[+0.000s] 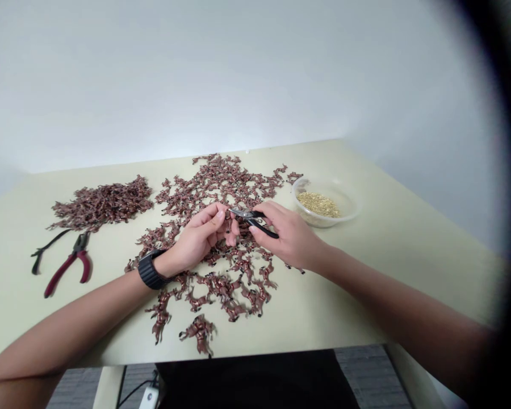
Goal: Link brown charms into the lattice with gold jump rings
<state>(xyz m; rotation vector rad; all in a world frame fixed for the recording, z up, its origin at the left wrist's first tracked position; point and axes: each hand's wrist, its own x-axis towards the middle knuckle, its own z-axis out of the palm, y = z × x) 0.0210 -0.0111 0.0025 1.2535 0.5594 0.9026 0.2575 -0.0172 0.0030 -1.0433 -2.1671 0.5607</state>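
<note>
Pale cream tabletop (pixel 392 267) against plain white wall (pixel 196 85), seen from above. Counted: 2 hands, 2 pliers, 1 bowl, 1 watch, 1 heap + 1 wide spread of pieces. L hand (pixel 200 236) lies palm-in, forearm angled from lower left, black link watch (pixel 150 270) on wrist; thumb and fingers curl closed, apparently pinching one maroon piece (pixel 229 218) at the pliers' tip, though the contact is partly hidden. R hand (pixel 292 236) comes from lower right, fingers clenched around small black-handled pliers (pixel 255 222), steel nose pointing toward L fingers. Both hands hover above the spread (pixel 221 182) of many uncounted maroon-brown twisted pieces, glossy, irregular, w/ thin limbs; denser heap (pixel 102 201) at far left. Beside heap: red-and-black-handled pliers (pixel 70 264), handles apart, and thin black tool (pixel 46 249), type unclear. Far right: clear plastic bowl (pixel 349 204) holding fine golden bits (pixel 318 204).
</note>
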